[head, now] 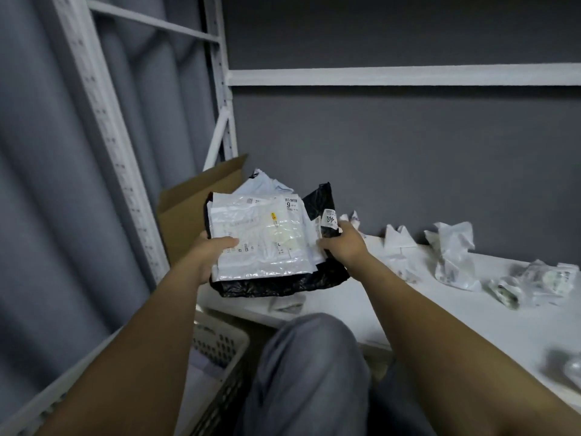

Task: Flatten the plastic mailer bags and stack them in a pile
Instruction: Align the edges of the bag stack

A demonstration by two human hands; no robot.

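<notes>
— Where's the pile right now?
— Up between the two hands. The left hand (pixel 211 254) clasps the left edge of the stack of mailer bags (pixel 276 247), thumb on the white mailer (pixel 251 220) on top, fingers underneath. The right hand (pixel 343 245) grasps the right edge, pinching the black mailer (pixel 278 287) by its label.
— Edges lined up?
— Not quite. The black one sticks out below and to the right of the white ones, and a corner stands up at the back.
— Any room around it?
— Tight on the left: an open cardboard box (pixel 185 212) stands just behind the stack, with the rack's upright (pixel 103 121) and a grey curtain (pixel 44 190) beside it. To the right the white shelf board (pixel 418 313) runs open up to the crumpled mailers (pixel 452 256), which lie well apart from the stack along the grey wall (pixel 408 143).
— And underneath?
— A perforated basket (pixel 218 341) sits below the shelf's front edge, beside the person's knee (pixel 309 357) in grey trousers. Whether the stack's lower edge touches the board, I can't tell
</notes>
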